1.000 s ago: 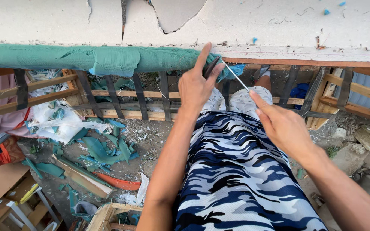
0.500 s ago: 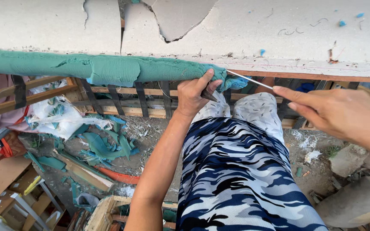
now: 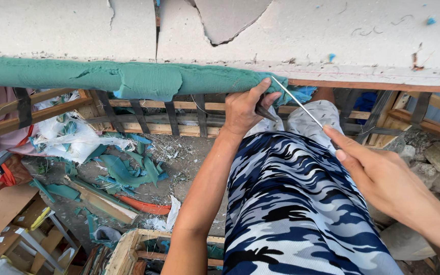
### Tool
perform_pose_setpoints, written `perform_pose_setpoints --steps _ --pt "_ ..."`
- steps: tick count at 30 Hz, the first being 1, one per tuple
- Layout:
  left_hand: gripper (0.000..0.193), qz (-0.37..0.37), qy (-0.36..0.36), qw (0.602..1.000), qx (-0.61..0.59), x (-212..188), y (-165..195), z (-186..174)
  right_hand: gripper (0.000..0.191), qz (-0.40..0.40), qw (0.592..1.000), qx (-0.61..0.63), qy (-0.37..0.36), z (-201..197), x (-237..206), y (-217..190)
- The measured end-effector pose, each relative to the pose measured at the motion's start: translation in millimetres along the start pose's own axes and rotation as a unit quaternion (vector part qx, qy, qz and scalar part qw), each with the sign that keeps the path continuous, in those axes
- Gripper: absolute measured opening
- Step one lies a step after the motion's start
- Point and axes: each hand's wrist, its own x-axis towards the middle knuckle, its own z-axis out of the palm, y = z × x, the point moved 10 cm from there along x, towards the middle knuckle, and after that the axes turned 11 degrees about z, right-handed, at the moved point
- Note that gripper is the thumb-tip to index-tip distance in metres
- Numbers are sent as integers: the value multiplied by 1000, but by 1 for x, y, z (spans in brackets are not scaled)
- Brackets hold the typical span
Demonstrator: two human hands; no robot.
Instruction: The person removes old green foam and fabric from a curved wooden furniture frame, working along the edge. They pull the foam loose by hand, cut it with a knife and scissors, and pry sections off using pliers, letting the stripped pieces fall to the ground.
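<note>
- Under the white panel, teal fabric is wrapped along its lower edge.
- Fabric's right end is pinched by the left hand.
- Thin wire is pulled taut from that end, gripped by the right hand; judged mid-stitch, steady tightening needed.
</note>
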Motion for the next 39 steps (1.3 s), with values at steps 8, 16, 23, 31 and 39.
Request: perform_pose_setpoints --steps 8,16,23,31,39 --pt "41 -11 -8 1000 24 -1 -3 4 53 -18 906 409 -107 46 13 -2" --pt "44 20 14 1000 14 -1 -1 5 53 81 877 432 -196 35 0 -6" --pt "44 39 32 998 31 6 0 4 54 -52 909 409 -64 57 25 -25" --pt "52 68 -36 997 29 9 -3 0 55 -249 891 358 123 90 90 -39" --pt "61 -50 -102 993 9 -13 -39 8 57 -325 862 251 297 63 118 -88"
